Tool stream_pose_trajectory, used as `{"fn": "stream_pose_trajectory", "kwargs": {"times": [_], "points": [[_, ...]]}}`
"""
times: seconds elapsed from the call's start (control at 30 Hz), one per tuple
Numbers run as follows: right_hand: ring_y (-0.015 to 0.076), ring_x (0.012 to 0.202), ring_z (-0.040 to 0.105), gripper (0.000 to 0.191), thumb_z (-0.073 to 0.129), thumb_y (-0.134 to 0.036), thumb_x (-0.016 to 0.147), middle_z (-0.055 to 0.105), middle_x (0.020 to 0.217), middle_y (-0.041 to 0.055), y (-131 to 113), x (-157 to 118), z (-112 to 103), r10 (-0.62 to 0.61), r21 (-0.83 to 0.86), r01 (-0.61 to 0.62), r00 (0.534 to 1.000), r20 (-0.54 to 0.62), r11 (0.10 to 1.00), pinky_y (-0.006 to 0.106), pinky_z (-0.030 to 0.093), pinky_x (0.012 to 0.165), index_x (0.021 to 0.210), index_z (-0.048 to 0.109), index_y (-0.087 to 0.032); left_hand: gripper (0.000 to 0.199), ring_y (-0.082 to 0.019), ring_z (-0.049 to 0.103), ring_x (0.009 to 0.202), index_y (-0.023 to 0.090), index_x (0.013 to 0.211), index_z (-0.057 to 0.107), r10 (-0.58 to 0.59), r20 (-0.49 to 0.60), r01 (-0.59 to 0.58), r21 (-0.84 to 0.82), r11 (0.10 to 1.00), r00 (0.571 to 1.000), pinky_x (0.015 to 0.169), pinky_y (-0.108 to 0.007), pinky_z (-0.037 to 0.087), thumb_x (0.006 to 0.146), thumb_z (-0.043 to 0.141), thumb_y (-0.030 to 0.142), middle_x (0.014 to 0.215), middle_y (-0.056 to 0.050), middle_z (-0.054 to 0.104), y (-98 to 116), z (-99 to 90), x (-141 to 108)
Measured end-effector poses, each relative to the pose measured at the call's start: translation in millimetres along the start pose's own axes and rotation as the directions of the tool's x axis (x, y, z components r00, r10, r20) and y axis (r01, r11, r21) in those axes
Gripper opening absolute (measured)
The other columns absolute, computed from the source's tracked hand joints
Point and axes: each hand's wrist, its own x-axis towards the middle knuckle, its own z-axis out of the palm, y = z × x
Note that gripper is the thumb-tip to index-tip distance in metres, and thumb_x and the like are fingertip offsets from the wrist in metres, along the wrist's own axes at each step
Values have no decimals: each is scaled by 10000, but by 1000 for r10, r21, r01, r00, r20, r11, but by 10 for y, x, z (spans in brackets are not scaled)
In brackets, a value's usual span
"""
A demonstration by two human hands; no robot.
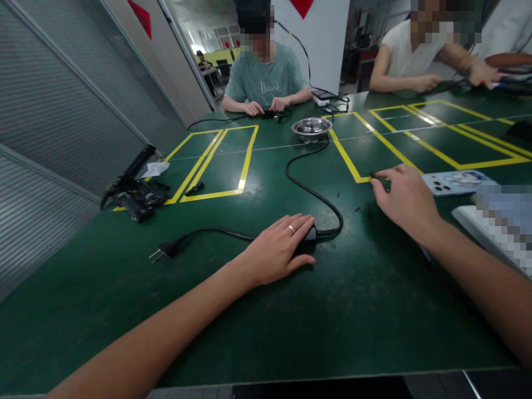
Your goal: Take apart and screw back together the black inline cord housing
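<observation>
My left hand [279, 246], with a ring on one finger, lies over a dark inline box [310, 233] on a black power cord [320, 195]. Its fingers are stretched out and the thumb is apart; most of the box is hidden beneath the palm. The cord's two-pin plug [166, 250] rests on the table to the left. Further right, my right hand [405, 199] is just above the table, thumb and forefinger pinched together. Something small and dark shows at those fingertips, too small to name. Small black scraps [356, 209] lie nearby.
A metal bowl [311, 128] stands by the cord's far part. Black parts in plastic [139, 199] lie at left on the green table [266, 332]. A phone [457, 182] and a white object [490, 233] are at right. Two people sit opposite, hands on the table.
</observation>
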Motion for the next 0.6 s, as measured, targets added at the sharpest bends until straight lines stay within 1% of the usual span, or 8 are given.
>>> {"fn": "stream_pose_trajectory", "kwargs": {"times": [0.1,0.17,0.23,0.27,0.37,0.5,0.53,0.6], "points": [[360,968,582,519,390,-455,916,615,1019,237,50,-8,15,96,-130,-77,984,150,989,467,481,770,1097,644,-41,601,-266,388,1347,137,1474,237,-23,26,22,28,999,999,1148,-433,299,976,418,421,1495,-130,371,-2,44,13],[374,919,601,546,405,-486,895,612,1003,254,79,-10,34,190,-193,-140,943,272,971,460,488,696,1062,643,-24,547,-251,414,1325,150,1463,271,-37,18,36,20,999,999,1131,-420,327,983,418,369,1481,-115,397,-16,39,17],[362,888,623,485,426,-441,886,616,1007,249,111,-6,65,237,-218,-168,909,343,961,440,491,667,1027,646,-32,520,-247,442,1299,164,1451,303,-58,11,58,2,998,998,1109,-422,354,981,427,350,1459,-105,432,-21,25,22],[350,877,633,438,431,-397,883,621,1001,242,124,-2,83,239,-219,-168,903,356,961,430,492,668,1010,647,-38,514,-246,452,1290,168,1446,316,-68,4,68,-12,998,998,1101,-425,363,979,431,350,1446,-102,449,-20,19,27],[324,828,654,354,435,-307,867,641,938,233,144,9,127,224,-191,-166,913,340,967,414,497,664,971,647,-42,489,-243,472,1277,174,1428,352,-88,-6,87,-61,994,996,1087,-431,380,982,418,364,1408,-101,495,-11,10,42],[347,784,661,430,457,-394,864,660,888,253,141,4,169,268,-156,-228,908,323,961,454,501,638,1039,616,-35,482,-259,487,1270,188,1399,391,-82,-29,80,-65,995,996,1083,-470,381,973,422,411,1362,-101,543,-17,12,47],[349,773,661,462,460,-429,864,663,878,255,144,-3,182,276,-151,-238,905,324,959,460,501,632,1053,607,-34,510,-275,456,1300,185,1407,376,-68,-63,65,-45,997,996,1095,-488,362,961,443,425,1384,-111,522,-25,10,43],[339,748,661,507,473,-486,855,667,855,249,156,-18,213,271,-146,-237,913,304,961,455,503,623,1050,600,-35,589,-306,343,1383,167,1436,315,-42,-186,44,7,999,982,1125,-523,309,940,478,440,1467,-143,421,-42,1,36]]}}
